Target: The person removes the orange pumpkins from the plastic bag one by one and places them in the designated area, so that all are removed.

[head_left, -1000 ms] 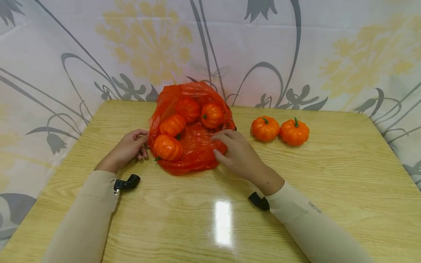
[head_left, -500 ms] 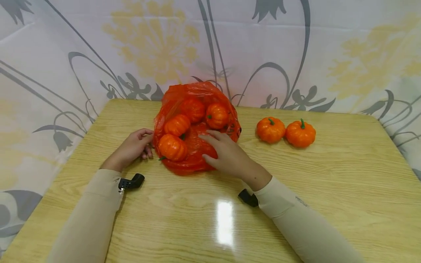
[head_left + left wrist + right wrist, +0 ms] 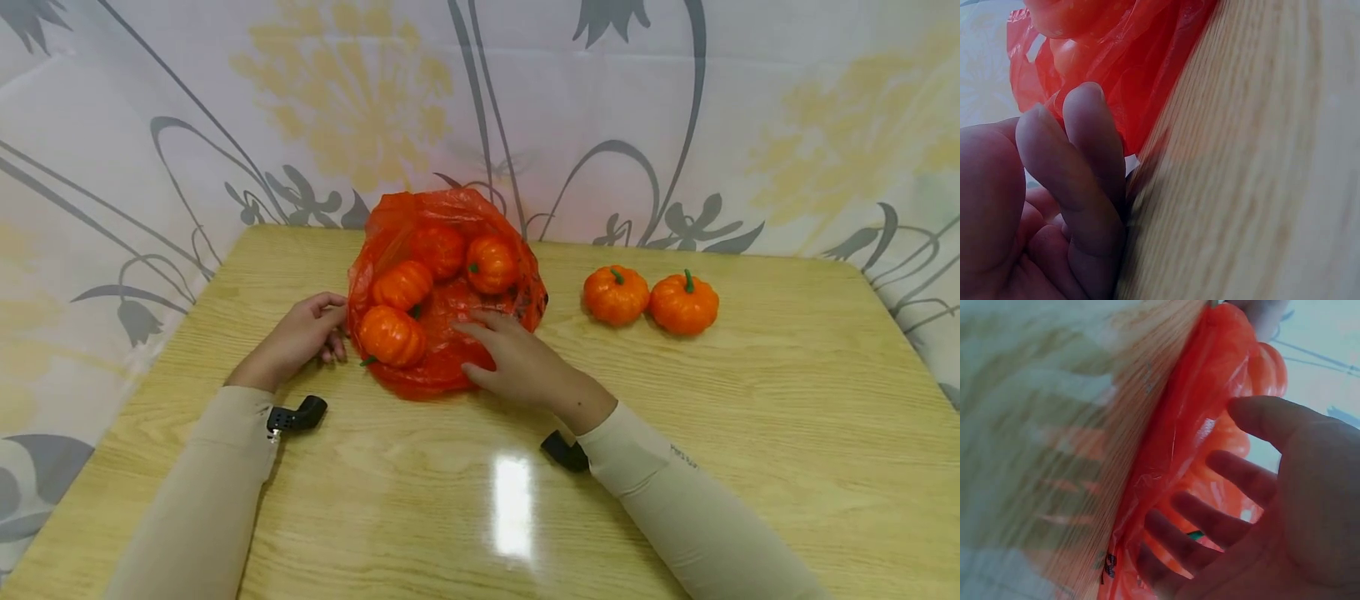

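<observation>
A thin red plastic bag (image 3: 450,379) lies spread with its mouth towards me, several small orange pumpkins (image 3: 392,336) inside. One pumpkin's green stem pokes out at the front left. My left hand (image 3: 296,337) rests on the table at the bag's left side, fingers loosely bent and index fingertip at the plastic. Its left wrist view shows the bag (image 3: 1141,69) just beyond the fingers. Over the bag's front right, my right hand (image 3: 521,362) is spread with nothing in it. In the right wrist view, its fingers (image 3: 1210,519) are apart, close before the bag and pumpkins.
Two more orange pumpkins with green stems, a left one (image 3: 616,295) and a right one (image 3: 684,303), sit side by side to the bag's right. Wood-grain table (image 3: 420,492) lies underneath. A flower-patterned cloth (image 3: 555,108) hangs behind its back edge.
My right hand has moved left from the bag's right edge to over its mouth, then dipped slightly. The left hand has stayed by the bag. The head view has shifted slightly.
</observation>
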The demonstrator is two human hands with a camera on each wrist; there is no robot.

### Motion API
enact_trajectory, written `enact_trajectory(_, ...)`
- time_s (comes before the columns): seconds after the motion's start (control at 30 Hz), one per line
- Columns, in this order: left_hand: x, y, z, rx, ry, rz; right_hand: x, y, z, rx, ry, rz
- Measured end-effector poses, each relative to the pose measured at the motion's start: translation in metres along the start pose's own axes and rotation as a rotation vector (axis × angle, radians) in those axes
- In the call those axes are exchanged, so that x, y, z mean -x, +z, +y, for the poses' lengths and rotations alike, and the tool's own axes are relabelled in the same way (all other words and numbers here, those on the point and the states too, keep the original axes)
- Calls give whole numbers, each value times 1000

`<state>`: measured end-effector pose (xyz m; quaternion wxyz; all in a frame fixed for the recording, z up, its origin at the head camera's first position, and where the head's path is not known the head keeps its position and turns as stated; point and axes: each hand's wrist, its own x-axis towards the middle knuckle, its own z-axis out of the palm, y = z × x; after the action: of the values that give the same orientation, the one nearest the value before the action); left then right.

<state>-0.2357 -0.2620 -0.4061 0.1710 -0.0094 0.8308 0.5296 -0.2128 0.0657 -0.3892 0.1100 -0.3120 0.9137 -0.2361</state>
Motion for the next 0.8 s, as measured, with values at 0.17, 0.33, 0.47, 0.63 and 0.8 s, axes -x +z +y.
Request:
enact_trajectory(0.17, 0, -1, 1, -4, 8, 8, 1, 0, 0, 12, -11, -11)
enact_trajectory(0.33, 0, -1, -1, -3, -8, -9, 4, 3, -3, 24, -31, -46)
enact_trajectory(0.47, 0, -3, 0, 2, -2, 4, 2, 3, -6, 8, -54, -43)
enact_trajectory(0.63, 0, -2, 0, 20, 1, 1, 0, 5, -9, -3, -77, -53)
enact_trajectory(0.8, -1, 1, -3, 18, -1, -3, -1, 9, -11, -15, -68, -63)
